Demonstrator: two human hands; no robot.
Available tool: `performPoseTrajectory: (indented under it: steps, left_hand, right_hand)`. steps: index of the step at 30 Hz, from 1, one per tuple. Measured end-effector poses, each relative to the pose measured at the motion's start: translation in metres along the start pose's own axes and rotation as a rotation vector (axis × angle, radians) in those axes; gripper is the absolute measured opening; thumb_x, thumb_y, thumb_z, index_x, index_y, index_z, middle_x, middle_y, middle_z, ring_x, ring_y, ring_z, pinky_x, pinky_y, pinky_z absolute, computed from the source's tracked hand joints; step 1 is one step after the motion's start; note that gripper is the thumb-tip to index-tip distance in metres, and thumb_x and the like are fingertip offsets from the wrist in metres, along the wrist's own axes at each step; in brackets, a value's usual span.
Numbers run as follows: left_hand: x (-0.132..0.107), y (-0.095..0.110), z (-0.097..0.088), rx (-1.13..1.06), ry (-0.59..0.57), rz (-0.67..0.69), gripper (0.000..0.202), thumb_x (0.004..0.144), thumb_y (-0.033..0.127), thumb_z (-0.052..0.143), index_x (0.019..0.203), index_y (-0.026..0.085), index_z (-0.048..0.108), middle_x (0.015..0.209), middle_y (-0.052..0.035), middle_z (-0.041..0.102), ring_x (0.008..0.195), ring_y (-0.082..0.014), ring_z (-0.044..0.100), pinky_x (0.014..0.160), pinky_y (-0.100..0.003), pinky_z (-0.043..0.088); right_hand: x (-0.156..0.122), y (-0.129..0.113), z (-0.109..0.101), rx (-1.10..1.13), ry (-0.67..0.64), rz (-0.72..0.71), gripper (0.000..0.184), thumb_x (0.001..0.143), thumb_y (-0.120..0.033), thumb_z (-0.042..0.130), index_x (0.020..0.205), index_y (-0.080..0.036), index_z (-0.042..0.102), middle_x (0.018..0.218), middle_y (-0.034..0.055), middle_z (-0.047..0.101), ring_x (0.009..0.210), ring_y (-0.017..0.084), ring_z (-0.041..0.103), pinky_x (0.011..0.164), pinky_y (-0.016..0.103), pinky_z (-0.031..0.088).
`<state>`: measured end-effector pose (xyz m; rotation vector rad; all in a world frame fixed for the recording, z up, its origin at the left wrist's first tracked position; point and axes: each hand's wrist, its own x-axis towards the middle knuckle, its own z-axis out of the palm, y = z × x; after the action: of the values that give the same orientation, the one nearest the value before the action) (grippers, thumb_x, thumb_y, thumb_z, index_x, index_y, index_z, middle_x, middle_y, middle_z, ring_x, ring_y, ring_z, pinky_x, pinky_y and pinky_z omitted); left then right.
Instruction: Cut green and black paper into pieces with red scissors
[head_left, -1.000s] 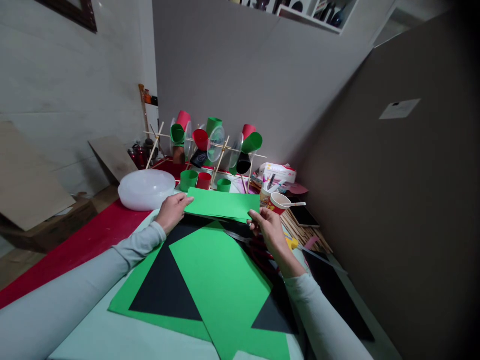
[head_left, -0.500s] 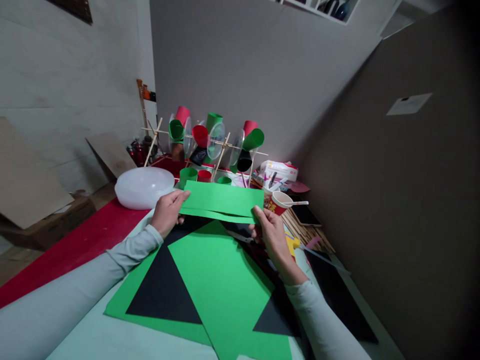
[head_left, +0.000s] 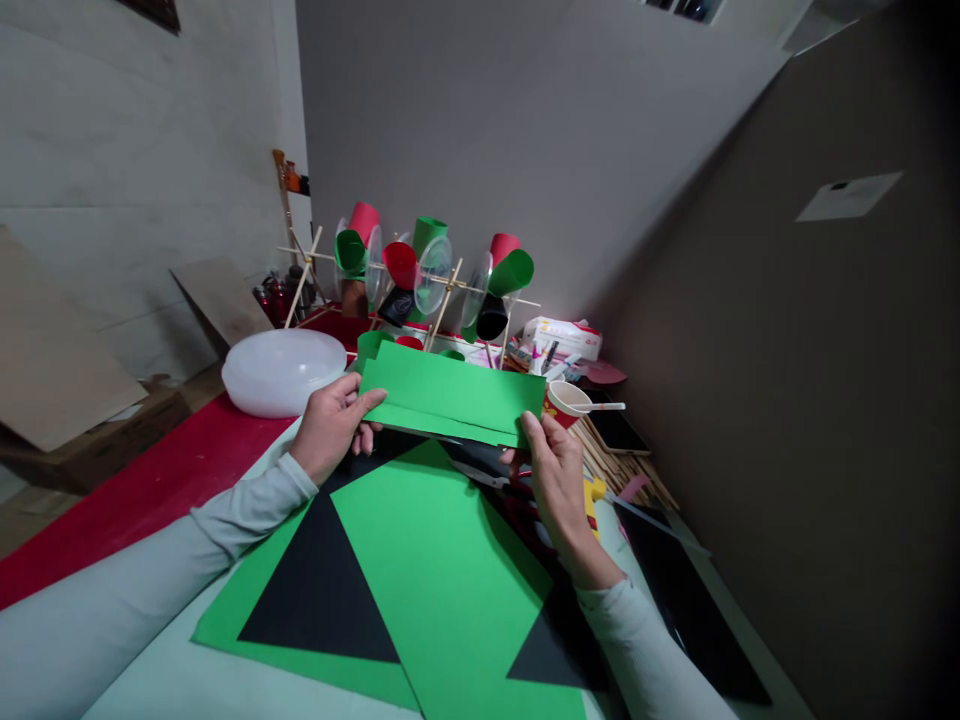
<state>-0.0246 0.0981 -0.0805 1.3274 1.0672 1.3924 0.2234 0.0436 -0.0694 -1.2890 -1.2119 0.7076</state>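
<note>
My left hand point(head_left: 336, 420) and my right hand point(head_left: 553, 480) pinch the two ends of some green paper strips point(head_left: 450, 390), thumbs on top. At least two layers show, lying one over the other with their edges offset. Below them, a large green sheet point(head_left: 442, 570) lies on the table over black paper point(head_left: 322, 590), with more green paper underneath. Scissors point(head_left: 480, 474) rest on the papers close to my right hand, their handles partly hidden by it.
Behind stands a stick frame point(head_left: 450, 285) with clear discs and red, green and black paper cups. A white plastic bowl point(head_left: 285, 370) sits at left. To the right are a paper cup point(head_left: 566, 402), wooden sticks point(head_left: 622, 465), a yellow tool point(head_left: 592, 495) and a black sheet point(head_left: 690, 600).
The green strips have tilted, their right end shifting slightly right, and the layers now sit offset at the ends. Both hands still grip them. The view has shifted a little.
</note>
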Motion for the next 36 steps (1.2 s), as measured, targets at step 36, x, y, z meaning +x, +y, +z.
performPoseTrajectory:
  steps: [36]
  left_hand:
    - [0.003, -0.007, -0.006, -0.115, -0.085, -0.015, 0.045, 0.067, 0.047, 0.077, 0.097, 0.015, 0.069, 0.055, 0.0035, 0.064, 0.04, -0.0127, 0.053, 0.037, -0.023, 0.04]
  right_hand:
    - [0.0, 0.006, 0.001, 0.043, -0.138, 0.144, 0.04, 0.083, -0.059, 0.067, 0.077, -0.022, 0.051, 0.052, -0.003, 0.064, 0.039, 0.011, 0.053, 0.039, 0.02, 0.035]
